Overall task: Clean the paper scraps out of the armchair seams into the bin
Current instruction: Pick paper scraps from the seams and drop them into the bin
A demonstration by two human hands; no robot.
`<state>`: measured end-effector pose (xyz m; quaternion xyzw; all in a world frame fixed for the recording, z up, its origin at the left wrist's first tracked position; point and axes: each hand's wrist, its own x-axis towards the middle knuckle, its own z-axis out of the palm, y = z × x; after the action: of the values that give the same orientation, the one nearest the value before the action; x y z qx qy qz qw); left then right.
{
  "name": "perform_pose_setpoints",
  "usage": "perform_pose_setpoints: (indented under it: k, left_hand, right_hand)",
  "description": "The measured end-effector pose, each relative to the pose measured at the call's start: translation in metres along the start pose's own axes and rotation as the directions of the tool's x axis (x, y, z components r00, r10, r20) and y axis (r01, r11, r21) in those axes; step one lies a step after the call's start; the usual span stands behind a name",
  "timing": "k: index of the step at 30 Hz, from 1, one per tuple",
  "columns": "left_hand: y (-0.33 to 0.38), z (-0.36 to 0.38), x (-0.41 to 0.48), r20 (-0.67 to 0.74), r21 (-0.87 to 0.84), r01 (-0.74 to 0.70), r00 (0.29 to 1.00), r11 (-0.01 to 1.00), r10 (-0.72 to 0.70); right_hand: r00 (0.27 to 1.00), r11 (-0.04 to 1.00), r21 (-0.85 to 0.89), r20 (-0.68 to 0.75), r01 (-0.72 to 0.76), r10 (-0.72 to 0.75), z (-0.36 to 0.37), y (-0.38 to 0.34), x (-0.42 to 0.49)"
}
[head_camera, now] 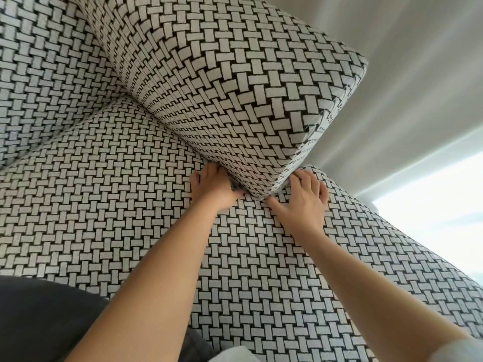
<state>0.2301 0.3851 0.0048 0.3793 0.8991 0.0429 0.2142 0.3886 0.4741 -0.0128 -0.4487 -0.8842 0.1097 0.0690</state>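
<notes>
The armchair fills the view, covered in black-and-white basket-weave fabric. Its seat cushion (109, 205) runs from lower right to the left, and the armrest (235, 82) rises above it. My left hand (213, 188) lies on the seat with its fingertips pushed into the seam under the armrest's front corner. My right hand (304, 198) rests flat on the seat edge just right of that corner, fingers spread and straight. The left fingertips are hidden in the seam. No paper scraps or bin show.
The backrest (39, 74) stands at the left. A pale floor (418, 87) lies beyond the chair's right edge, with a bright patch at the far right. Dark clothing (39, 322) sits at the bottom left.
</notes>
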Motion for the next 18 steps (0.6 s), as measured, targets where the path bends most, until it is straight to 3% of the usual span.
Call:
perform_pose_setpoints:
  k: [11, 14, 18]
  left_hand:
    - [-0.015, 0.008, 0.004, -0.196, 0.107, -0.127, 0.970, 0.986, 0.146]
    - [-0.017, 0.002, 0.003, -0.152, 0.181, -0.222, 0.956, 0.958, 0.250]
    - [-0.019, -0.010, 0.007, 0.006, 0.238, -0.270, 0.961, 0.933, 0.277]
  right_hand:
    - [0.995, 0.994, 0.083, -0.067, 0.077, -0.071, 0.005, 0.004, 0.001]
    - [0.992, 0.992, 0.090, -0.098, 0.092, -0.083, 0.010, 0.004, 0.002]
    - [0.989, 0.992, 0.084, -0.119, 0.100, -0.089, 0.012, 0.003, 0.001]
